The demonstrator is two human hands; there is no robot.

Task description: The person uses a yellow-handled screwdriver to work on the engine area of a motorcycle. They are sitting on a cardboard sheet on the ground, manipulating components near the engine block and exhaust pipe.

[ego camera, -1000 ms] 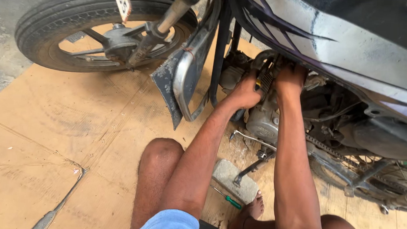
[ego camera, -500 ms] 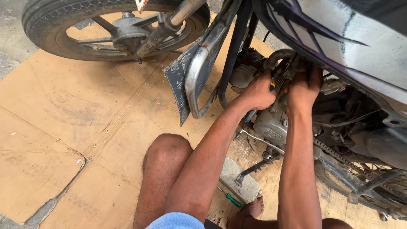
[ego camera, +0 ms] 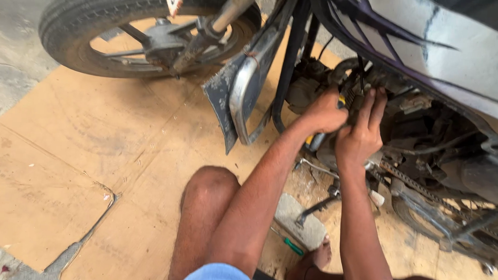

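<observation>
**Hands at the engine, both reaching into the frame**

Left hand (ego camera: pixel 324 112): you hold it curled shut around a small part with a yellow fleck, deep in the engine (ego camera: pixel 340 99) of the motorcycle. What the fingers enclose cannot be made out, as the knuckles cover it.

Working left to right across the view:

1. Front wheel (ego camera: pixel 147 32) stands at upper left on flattened cardboard (ego camera: pixel 64 143).
2. Mudguard (ego camera: pixel 237 97) hangs beside it, tilted, lower tip just above the cardboard.
3. Your left hand sits just right of the black frame tube.
4. Your right hand (ego camera: pixel 361 131) lies touching the left, fingers extended upward and pressed flat on the engine casing; it grips nothing that is visible.
5. Drive chain (ego camera: pixel 426 192) runs down and to the right, away from both hands.

Governing relation: the engine part lies directly ahead of and above both hands; the left hand is already on it, the right is alongside.

A stone block (ego camera: pixel 301 220) lies below, under the side stand, with a green-handled screwdriver (ego camera: pixel 288 242) beside it, well apart from both hands. The bodywork is cut off at upper right.
</observation>
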